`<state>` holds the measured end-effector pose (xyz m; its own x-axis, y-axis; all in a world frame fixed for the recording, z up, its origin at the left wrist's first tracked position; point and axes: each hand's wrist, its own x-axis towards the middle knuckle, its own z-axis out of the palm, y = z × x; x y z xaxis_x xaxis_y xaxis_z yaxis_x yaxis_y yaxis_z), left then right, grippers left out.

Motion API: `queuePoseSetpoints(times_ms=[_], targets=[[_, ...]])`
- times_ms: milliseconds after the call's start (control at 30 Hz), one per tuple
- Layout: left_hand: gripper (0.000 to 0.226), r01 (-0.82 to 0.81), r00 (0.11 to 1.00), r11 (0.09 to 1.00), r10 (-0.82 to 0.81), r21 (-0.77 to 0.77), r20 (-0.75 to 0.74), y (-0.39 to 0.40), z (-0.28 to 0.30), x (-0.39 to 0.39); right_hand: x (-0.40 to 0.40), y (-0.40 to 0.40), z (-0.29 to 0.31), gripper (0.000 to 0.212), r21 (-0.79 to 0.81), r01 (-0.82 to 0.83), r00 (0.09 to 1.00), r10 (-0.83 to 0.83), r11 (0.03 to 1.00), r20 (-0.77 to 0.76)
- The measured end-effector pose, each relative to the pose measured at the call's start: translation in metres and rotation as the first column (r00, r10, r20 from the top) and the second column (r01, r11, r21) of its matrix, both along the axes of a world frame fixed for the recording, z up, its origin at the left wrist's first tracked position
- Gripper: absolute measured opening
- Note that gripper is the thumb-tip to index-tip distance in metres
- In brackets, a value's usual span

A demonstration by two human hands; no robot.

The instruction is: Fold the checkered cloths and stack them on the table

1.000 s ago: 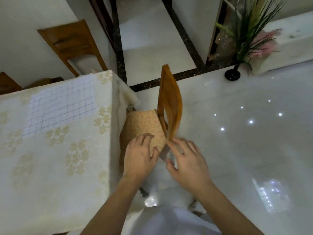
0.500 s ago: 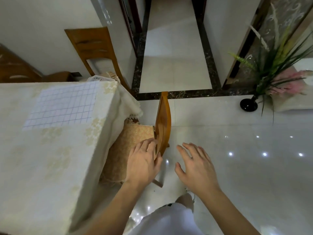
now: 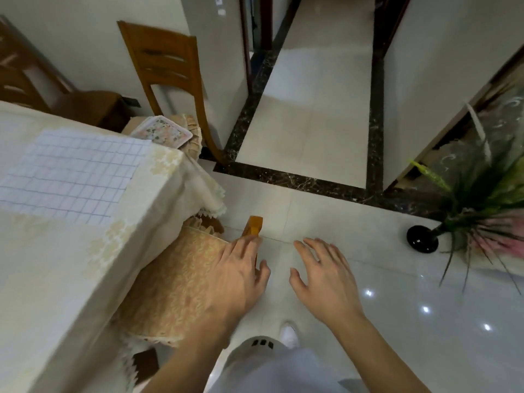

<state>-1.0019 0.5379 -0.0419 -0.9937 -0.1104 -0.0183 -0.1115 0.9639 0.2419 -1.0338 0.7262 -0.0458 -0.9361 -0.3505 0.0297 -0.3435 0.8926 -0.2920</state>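
Fingers of both hands spread above chair.

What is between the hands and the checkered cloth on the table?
Nothing solid blocks the way. The checkered cloth lies flat on the table, up and left of both hands. The left hand is on the chair beside the table; the right hand hovers open over the floor.

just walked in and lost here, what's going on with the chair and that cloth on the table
A person stands beside the table. Their left hand rests on the back of the near wooden chair, which is tucked under the table edge; the right hand hovers open over the floor, holding nothing. One checkered cloth lies flat on the tablecloth, untouched.
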Motion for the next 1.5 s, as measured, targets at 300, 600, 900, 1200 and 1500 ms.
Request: queuePoseSetpoints(times_ms=[300,600,900,1200,1500], targets=[[0.051,-0.189,0.982,0.982,0.189,0.0,0.012,-0.014,0.002,-0.07,-0.121,-0.022,0.0,0.052,-0.007,-0.216,0.976,0.216,0.976,-0.022],[0.061,-0.472,0.88,0.881,0.473,-0.024,0.053,-0.041,-0.007,-0.158,-0.262,-0.076,-0.016,0.051,-0.077,-0.515,0.857,0.515,0.854,-0.021],[0.044,-0.701,0.712,0.712,0.702,-0.049,0.016,-0.047,0.014,-0.28,-0.429,-0.126,0.002,0.056,-0.092,-0.745,0.666,0.745,0.661,-0.043],[0.041,-0.85,0.526,0.526,0.85,-0.023,-0.008,-0.066,0.024,-0.314,-0.481,-0.199,-0.003,0.054,-0.13,-0.885,0.452,0.892,0.447,-0.004],[0.047,-0.929,0.369,0.369,0.929,0.028,-0.028,-0.134,0.004,-0.296,-0.471,-0.31,-0.01,0.052,-0.091,-0.964,0.251,0.968,0.248,-0.022]])
